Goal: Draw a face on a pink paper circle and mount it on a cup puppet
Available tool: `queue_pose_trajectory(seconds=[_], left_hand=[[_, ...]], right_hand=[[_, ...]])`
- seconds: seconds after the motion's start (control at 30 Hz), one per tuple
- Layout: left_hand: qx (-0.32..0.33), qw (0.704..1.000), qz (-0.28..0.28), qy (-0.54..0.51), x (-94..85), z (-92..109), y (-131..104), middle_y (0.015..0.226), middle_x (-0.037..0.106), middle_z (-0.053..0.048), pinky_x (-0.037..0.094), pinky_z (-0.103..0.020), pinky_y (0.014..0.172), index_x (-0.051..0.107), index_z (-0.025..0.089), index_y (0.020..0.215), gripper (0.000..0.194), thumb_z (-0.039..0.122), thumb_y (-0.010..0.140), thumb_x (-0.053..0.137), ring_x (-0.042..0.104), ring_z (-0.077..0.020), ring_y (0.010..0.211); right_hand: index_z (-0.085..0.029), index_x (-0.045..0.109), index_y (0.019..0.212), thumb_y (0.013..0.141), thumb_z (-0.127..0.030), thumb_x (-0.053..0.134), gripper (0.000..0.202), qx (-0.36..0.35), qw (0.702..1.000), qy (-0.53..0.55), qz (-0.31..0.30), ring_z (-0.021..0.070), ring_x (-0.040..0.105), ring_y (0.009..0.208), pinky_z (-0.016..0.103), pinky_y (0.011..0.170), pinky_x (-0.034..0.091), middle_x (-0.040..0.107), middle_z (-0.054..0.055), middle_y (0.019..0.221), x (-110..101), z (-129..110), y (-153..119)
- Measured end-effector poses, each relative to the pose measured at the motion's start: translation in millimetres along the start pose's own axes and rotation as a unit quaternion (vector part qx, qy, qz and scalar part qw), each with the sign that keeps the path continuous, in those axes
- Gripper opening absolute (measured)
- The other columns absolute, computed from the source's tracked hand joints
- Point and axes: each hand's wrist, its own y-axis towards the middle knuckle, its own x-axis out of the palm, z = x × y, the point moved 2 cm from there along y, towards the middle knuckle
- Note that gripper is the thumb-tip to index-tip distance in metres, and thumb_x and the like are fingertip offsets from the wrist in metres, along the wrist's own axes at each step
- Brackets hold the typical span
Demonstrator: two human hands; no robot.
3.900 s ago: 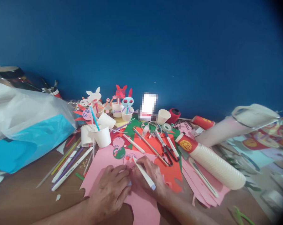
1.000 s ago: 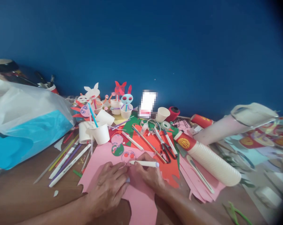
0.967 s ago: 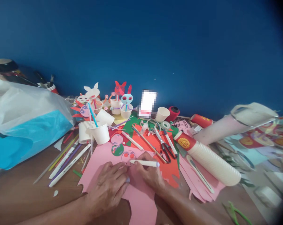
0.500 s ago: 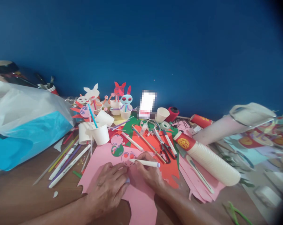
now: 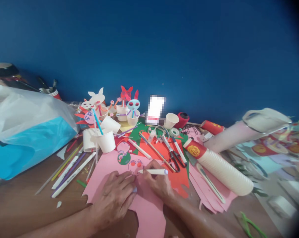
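My right hand (image 5: 157, 180) is closed in a writing grip around a white marker (image 5: 156, 172) with a purple end. The marker's tip points left, at the right side of a round face (image 5: 134, 166) drawn on pink paper (image 5: 149, 205). The face has red eyes with lashes. My left hand (image 5: 118, 195) rests on the paper below and left of the face. Its fingers lie together, and a small lilac piece, apparently a marker cap (image 5: 135, 189), shows between them. Above the drawing lie a pink paper circle (image 5: 123, 147) and a green one (image 5: 124, 158).
Scissors (image 5: 175, 157), a pencil (image 5: 156, 150) and markers lie on red paper behind my hands. To the right is a cup stack (image 5: 221, 168) beside a cutter (image 5: 210, 183). White cups (image 5: 106, 141) and paper animal figures stand at the back left, near a plastic bag (image 5: 30, 129).
The marker has shifted slightly downward, its tip now lower at the face's right side. My left hand stays nearly still on the paper.
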Motion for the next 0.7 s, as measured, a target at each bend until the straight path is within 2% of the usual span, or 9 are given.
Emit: queue_pose_trajectory(seconds=[0.17, 0.7], left_hand=[[0.002, 1.000, 0.000, -0.008, 1.4, -0.4, -0.6, 0.101, 0.070, -0.004, 0.035, -0.036, 0.083, 0.064, 0.020, 0.089, 0.022, 0.019, 0.092, 0.042, 0.061, -0.0227, 0.102], [-0.003, 1.000, -0.017, -0.024, 3.6, -0.9, -1.8, 0.099, 0.069, -0.006, 0.036, -0.036, 0.080, 0.063, 0.020, 0.083, 0.025, 0.017, 0.092, 0.041, 0.060, -0.0229, 0.102]], right_hand=[[-0.020, 0.051, 0.069, 0.076, -0.019, 0.054, 0.008, -0.018, 1.000, -0.025, 0.002, 0.0093, 0.047, 0.045, 0.019, 0.043, 0.035, 0.055, -0.005, 0.056, 0.8, -0.3, -0.3], [-0.020, 0.054, 0.070, 0.078, -0.021, 0.055, 0.008, -0.009, 0.999, -0.035, -0.003, 0.0104, 0.052, 0.047, 0.020, 0.044, 0.038, 0.061, -0.003, 0.058, 1.2, -5.2, -0.4]])
